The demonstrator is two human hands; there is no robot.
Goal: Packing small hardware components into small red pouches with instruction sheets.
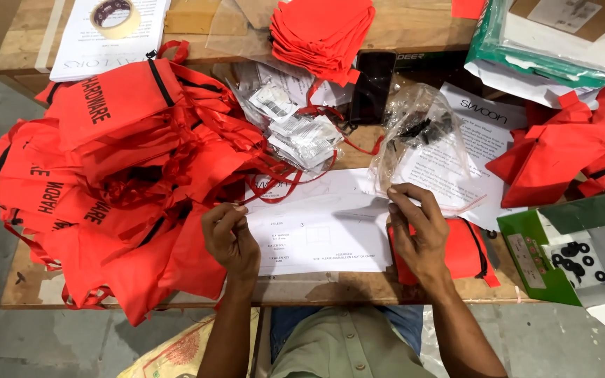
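A clear plastic bag (421, 143) with small dark hardware pieces inside is held up by its lower edge, pinched between the fingers of the right hand (418, 234), just right of centre over the wooden table (330, 287). The right hand is closed narrow on the bag's red-lined opening edge. The left hand (231, 234) is held near the table's near edge, fingertips pinched together; something tiny may be gripped, but it cannot be told. It is touching or just over the white instruction sheet (320, 234).

Under the right wrist a small red zip pouch (467, 252) is lying flat, partly covered by the hand. A big heap of red pouches (117, 175) with black lettering is piled on the left. Small sealed silver packets (302, 133) are scattered far of the sheet, beside a black phone (371, 84). A stack of folded red cloth (323, 31) is seen at the far centre, a tape roll (115, 15) at far left. More red pouches (568, 150) are lying on the right, and a green tray with black washers (575, 259) at near right.

Progress judged: many pouches are lying about, but filled ones cannot be told from empty ones; the hardware bag is not yet in the pouch beneath the hand, so the current piece looks unfinished.
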